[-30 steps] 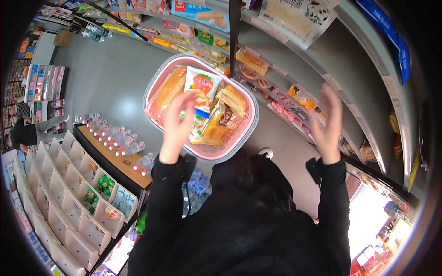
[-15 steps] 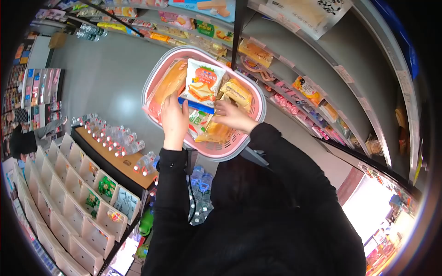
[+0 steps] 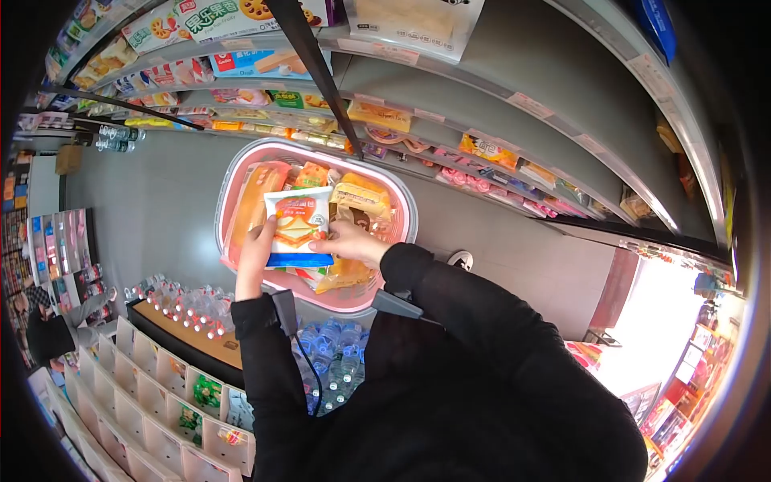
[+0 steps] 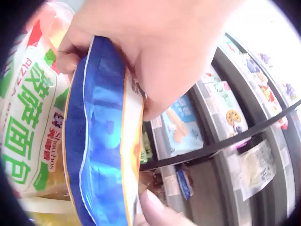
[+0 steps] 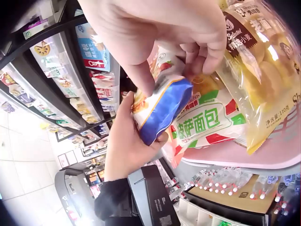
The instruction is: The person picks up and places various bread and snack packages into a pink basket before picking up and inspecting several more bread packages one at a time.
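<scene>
A white sandwich bread packet (image 3: 299, 215) with a blue lower edge is held by both hands over the pink basket (image 3: 406, 186). My left hand (image 3: 255, 252) grips its left side, thumb on the front; my right hand (image 3: 353, 243) pinches the right side. In the left wrist view the blue sealed edge (image 4: 101, 127) runs past the left thumb. Beneath it in the basket lie a white and green pizza bread packet (image 5: 207, 117), a yellow bread bag (image 5: 268, 70) and a long bread packet (image 3: 249, 210); the hands and the held packet partly cover them.
Snack shelves (image 3: 514, 100) curve along the far and right sides. Water bottles stand on a wooden ledge (image 3: 189, 331) at the left and on the floor (image 3: 341, 357) near my body. Cream bins (image 3: 152, 402) fill the lower left. Another person (image 3: 56, 333) is at the far left.
My right hand has come from beside the shelf to the basket. Both hands now grip the bread packet, lifted and turned from where it lay. The basket sits lower and further left in view.
</scene>
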Demonstrator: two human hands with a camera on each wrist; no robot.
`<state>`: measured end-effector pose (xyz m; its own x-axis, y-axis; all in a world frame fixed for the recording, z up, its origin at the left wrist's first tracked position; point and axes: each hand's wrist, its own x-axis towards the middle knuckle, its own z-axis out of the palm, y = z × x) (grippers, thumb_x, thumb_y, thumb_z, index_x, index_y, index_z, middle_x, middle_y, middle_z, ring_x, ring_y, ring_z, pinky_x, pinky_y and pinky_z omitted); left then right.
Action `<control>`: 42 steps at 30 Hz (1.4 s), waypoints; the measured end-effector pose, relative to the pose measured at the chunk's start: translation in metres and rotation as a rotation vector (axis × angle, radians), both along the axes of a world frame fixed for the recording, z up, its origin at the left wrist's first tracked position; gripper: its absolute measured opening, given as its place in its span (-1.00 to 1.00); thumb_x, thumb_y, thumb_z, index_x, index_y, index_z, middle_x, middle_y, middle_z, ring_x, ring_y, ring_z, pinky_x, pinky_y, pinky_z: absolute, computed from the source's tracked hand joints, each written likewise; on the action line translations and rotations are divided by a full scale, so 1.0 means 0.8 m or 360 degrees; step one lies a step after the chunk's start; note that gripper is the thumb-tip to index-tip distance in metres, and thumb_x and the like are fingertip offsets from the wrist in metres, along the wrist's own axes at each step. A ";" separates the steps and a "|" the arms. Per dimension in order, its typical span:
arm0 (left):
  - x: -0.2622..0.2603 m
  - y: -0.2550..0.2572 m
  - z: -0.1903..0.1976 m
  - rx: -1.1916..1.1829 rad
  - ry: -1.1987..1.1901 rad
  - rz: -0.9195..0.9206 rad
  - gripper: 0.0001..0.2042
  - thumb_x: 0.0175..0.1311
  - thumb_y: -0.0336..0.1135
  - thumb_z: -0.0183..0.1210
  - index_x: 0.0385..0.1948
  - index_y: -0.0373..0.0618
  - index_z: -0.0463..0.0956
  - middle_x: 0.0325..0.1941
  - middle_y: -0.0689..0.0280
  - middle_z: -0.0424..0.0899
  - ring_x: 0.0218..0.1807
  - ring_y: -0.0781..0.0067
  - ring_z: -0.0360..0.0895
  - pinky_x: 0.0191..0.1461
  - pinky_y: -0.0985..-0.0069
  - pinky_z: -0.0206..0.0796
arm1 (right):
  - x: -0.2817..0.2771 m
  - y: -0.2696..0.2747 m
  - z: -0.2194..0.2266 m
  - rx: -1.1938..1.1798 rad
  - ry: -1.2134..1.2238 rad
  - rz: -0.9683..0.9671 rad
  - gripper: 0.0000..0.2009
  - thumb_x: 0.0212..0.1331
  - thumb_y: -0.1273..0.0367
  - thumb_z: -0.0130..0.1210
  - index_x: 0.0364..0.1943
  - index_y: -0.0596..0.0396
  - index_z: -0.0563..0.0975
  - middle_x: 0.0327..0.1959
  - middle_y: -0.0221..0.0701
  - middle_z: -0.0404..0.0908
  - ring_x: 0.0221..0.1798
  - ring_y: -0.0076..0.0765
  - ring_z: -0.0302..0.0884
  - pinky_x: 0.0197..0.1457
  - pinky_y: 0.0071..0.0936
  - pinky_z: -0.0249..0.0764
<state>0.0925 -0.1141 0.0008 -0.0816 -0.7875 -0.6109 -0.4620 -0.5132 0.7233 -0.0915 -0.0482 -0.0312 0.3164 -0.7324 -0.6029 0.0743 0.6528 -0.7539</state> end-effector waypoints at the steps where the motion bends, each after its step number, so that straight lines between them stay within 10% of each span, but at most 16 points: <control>1: 0.000 0.012 0.015 -0.0045 0.0098 0.0033 -0.59 0.16 -0.10 -0.05 -0.31 -0.42 0.43 -0.35 0.20 0.53 -0.32 0.55 0.45 -0.24 0.66 0.25 | -0.001 0.006 0.009 -0.0091 -0.0005 -0.0039 -0.41 -0.15 0.16 0.18 -0.11 0.36 0.31 -0.18 -0.18 0.43 -0.12 -0.38 0.38 -0.07 -0.52 0.29; 6: 0.003 0.076 0.066 -0.0330 0.0567 0.0249 -0.72 0.16 -0.26 -0.02 -0.22 -0.32 0.36 -0.31 0.30 0.50 -0.29 0.65 0.40 -0.24 0.73 0.21 | -0.020 0.030 0.032 -0.0659 -0.0042 -0.0121 -0.44 -0.09 0.20 0.16 -0.12 0.37 0.26 -0.23 -0.14 0.44 -0.16 -0.36 0.43 -0.18 -0.50 0.38; 7: -0.008 0.088 0.087 -0.0392 0.0641 0.0306 -0.70 0.16 -0.28 -0.01 -0.17 -0.32 0.32 -0.27 0.30 0.49 -0.28 0.65 0.40 -0.24 0.73 0.21 | -0.042 0.029 0.091 -0.0243 -0.0294 0.0034 -0.49 -0.02 0.33 0.12 -0.04 0.31 0.18 -0.10 -0.18 0.38 -0.03 -0.45 0.33 -0.06 -0.52 0.33; 8: -0.029 0.099 0.111 -0.0460 0.0727 0.0361 -0.68 0.15 -0.29 0.00 -0.12 -0.31 0.28 -0.24 0.29 0.48 -0.26 0.65 0.40 -0.24 0.73 0.21 | -0.042 0.036 0.075 -0.0509 -0.0424 -0.0084 -0.48 -0.03 0.33 0.13 -0.06 0.37 0.16 -0.28 -0.18 0.47 -0.25 -0.47 0.46 -0.27 -0.62 0.39; 17: -0.103 0.137 0.173 -0.0478 0.1281 -0.0120 -0.41 0.00 -0.48 0.11 0.09 -0.30 0.00 0.08 0.17 0.24 0.11 0.39 0.22 0.15 0.45 0.09 | -0.132 0.101 0.206 -0.0652 -0.0417 -0.0237 -0.45 -0.03 0.50 0.08 0.05 0.25 0.08 -0.06 -0.20 0.35 0.00 -0.43 0.33 0.01 -0.51 0.32; 42: -0.247 0.177 0.205 -0.0148 0.1372 -0.0648 -0.61 0.08 -0.47 0.06 -0.05 -0.33 0.19 -0.07 0.18 0.42 -0.05 0.49 0.38 0.02 0.56 0.22 | -0.248 0.246 0.234 -0.0688 -0.0560 -0.0711 -0.41 -0.03 0.47 0.05 0.10 0.28 0.04 0.02 -0.20 0.29 0.08 -0.41 0.24 0.11 -0.49 0.21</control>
<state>-0.1051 0.0277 0.1646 -0.7524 -0.6415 -0.1493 0.1179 -0.3542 0.9277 -0.2897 0.1489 0.1558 0.0527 -0.9878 -0.1467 0.5512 0.1512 -0.8206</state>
